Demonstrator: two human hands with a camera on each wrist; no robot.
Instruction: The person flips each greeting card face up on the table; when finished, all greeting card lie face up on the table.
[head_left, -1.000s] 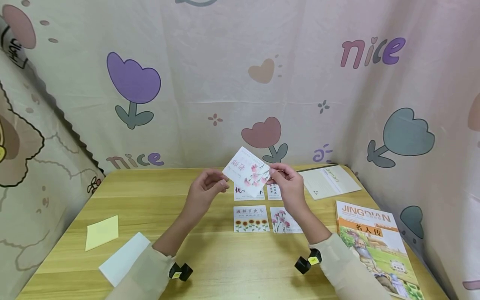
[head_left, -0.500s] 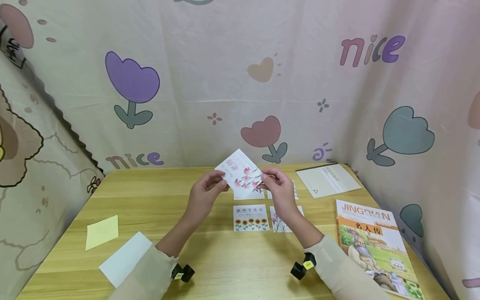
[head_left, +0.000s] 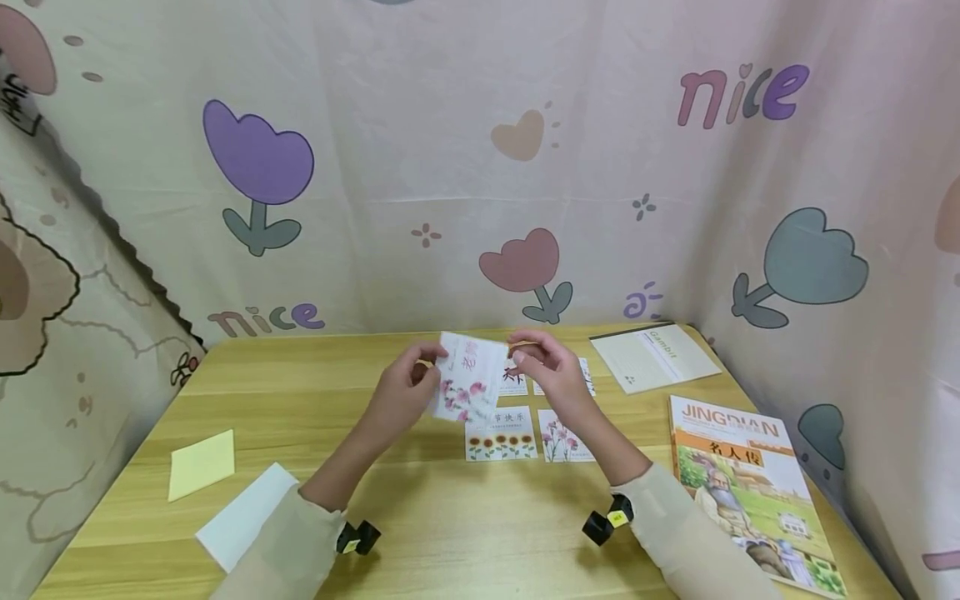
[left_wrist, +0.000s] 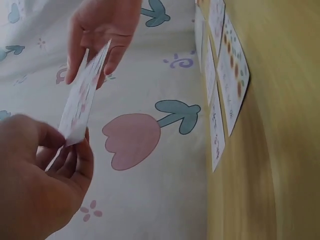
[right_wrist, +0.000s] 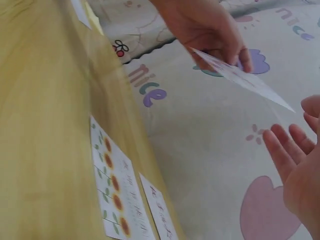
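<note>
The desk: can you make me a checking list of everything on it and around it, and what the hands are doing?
Surface: wooden table, flat, light grain.
Job's things: a flower card held up above four cards laid in a grid.
Clutter: yellow note and white paper at the left; a picture book and a pale booklet at the right.
Hands: left hand pinches the flower card; right hand is beside it, fingers off the card in the right wrist view.
Cables: nothing seen.
Surroundings: cloth backdrop printed with tulips and "nice".
</note>
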